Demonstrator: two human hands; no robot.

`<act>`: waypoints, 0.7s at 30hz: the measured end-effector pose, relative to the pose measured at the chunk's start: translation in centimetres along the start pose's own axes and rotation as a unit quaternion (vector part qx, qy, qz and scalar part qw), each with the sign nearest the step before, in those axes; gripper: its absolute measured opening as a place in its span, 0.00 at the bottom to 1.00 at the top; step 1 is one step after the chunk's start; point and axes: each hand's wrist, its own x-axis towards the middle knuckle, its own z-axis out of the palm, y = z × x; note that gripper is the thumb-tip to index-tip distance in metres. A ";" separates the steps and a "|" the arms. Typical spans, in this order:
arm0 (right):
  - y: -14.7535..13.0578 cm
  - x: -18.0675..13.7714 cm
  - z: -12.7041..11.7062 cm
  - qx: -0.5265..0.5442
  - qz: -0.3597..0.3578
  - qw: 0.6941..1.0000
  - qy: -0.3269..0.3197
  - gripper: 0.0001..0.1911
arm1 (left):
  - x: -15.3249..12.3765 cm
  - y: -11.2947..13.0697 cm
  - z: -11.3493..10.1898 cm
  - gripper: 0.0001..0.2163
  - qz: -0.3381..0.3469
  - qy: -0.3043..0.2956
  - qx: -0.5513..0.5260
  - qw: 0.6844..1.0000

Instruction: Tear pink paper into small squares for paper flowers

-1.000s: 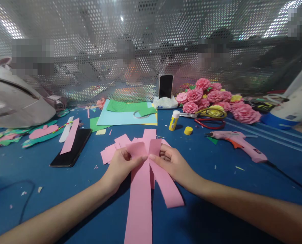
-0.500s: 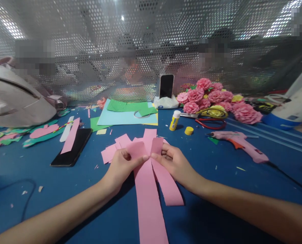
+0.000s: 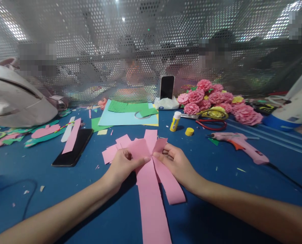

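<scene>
Between my hands is a long pink paper strip (image 3: 152,200), its lower part running toward me past the bottom of the view. My left hand (image 3: 122,164) is closed on its left side, thumb lying flat along the paper. On the other side, my right hand (image 3: 177,164) pinches a second pink strip (image 3: 171,189), which curls down to the right; its short upper end stands up by my fingers. The thumbs almost meet at the middle. Several short pink paper pieces (image 3: 110,154) lie fanned on the table behind my hands.
Behind stand a glue stick (image 3: 175,121), its yellow cap (image 3: 189,131) and pink paper flowers (image 3: 204,96). Right lies a pink glue gun (image 3: 242,144) with a cord. A black phone (image 3: 72,149) and a white bag (image 3: 19,96) are left. Coloured sheets (image 3: 127,117) lie near the mesh partition (image 3: 95,74).
Both thumbs have spread slightly apart, and the upper end at my right hand tilts further right. The view has shifted a little.
</scene>
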 end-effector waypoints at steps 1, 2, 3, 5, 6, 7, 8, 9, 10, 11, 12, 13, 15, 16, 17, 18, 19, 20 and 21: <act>0.1 0.0 0.0 0.002 0.000 1.000 0.011 0.11 | 0.0 0.0 0.0 0.16 -0.002 0.004 -0.002 1.000; 0.1 0.1 -0.1 0.005 -0.001 1.000 0.020 0.11 | 0.1 0.0 -0.1 0.16 -0.005 0.005 -0.007 1.000; 0.1 0.1 -0.1 0.008 -0.004 1.000 0.025 0.11 | 0.1 0.0 -0.1 0.17 -0.008 0.004 -0.013 1.000; 0.1 0.1 -0.1 0.012 -0.007 1.000 0.024 0.12 | 0.2 0.0 -0.2 0.17 -0.011 -0.001 -0.031 0.999; 0.0 0.0 -0.1 0.013 -0.006 1.000 0.020 0.12 | 0.3 0.0 -0.2 0.17 -0.014 -0.005 -0.040 0.999; -0.2 0.0 0.0 0.014 -0.003 1.000 0.017 0.12 | 0.3 0.1 -0.2 0.17 -0.017 -0.010 -0.051 0.999; -0.3 -0.1 0.0 0.015 0.004 1.000 0.013 0.13 | 0.3 0.1 -0.2 0.17 -0.019 -0.016 -0.062 0.998; -0.4 -0.2 0.0 0.015 0.010 1.000 0.009 0.14 | 0.3 0.1 -0.2 0.17 -0.021 -0.021 -0.074 0.997; -0.6 -0.2 0.0 0.012 0.015 1.000 0.004 0.15 | 0.3 0.1 -0.2 0.17 -0.022 -0.028 -0.086 0.996; -0.8 -0.3 0.0 0.006 0.017 1.000 -0.005 0.16 | 0.3 0.1 -0.2 0.16 -0.022 -0.036 -0.097 0.994; -1.0 -0.4 0.0 -0.004 0.016 1.000 -0.017 0.18 | 0.3 0.1 -0.2 0.15 -0.018 -0.042 -0.106 0.993; -1.2 -0.5 0.0 -0.016 0.012 0.999 -0.031 0.19 | 0.3 0.1 -0.2 0.15 -0.013 -0.046 -0.111 0.993; -1.9 -0.5 0.0 -0.039 0.001 0.997 -0.070 0.21 | 0.2 0.0 -0.2 0.15 -0.001 -0.052 -0.111 0.993; -2.4 -0.5 0.0 -0.047 -0.004 0.994 -0.096 0.21 | 0.2 0.1 -0.2 0.15 0.006 -0.053 -0.107 0.993; -3.0 -0.4 0.0 -0.055 -0.010 0.990 -0.126 0.20 | 0.2 0.1 -0.2 0.14 0.014 -0.053 -0.102 0.993; -3.8 -0.4 0.0 -0.063 -0.011 0.985 -0.157 0.19 | 0.1 0.2 -0.2 0.14 0.022 -0.053 -0.095 0.994; -4.6 -0.2 0.1 -0.073 -0.009 0.979 -0.190 0.18 | 0.0 0.3 -0.1 0.13 0.030 -0.053 -0.088 0.994; -5.4 -0.1 0.3 -0.082 -0.006 0.970 -0.228 0.15 | -0.1 0.5 -0.1 0.12 0.037 -0.051 -0.081 0.995; -6.3 0.2 0.5 -0.095 -0.007 0.961 -0.259 0.13 | -0.3 0.7 0.0 0.10 0.048 -0.052 -0.073 0.995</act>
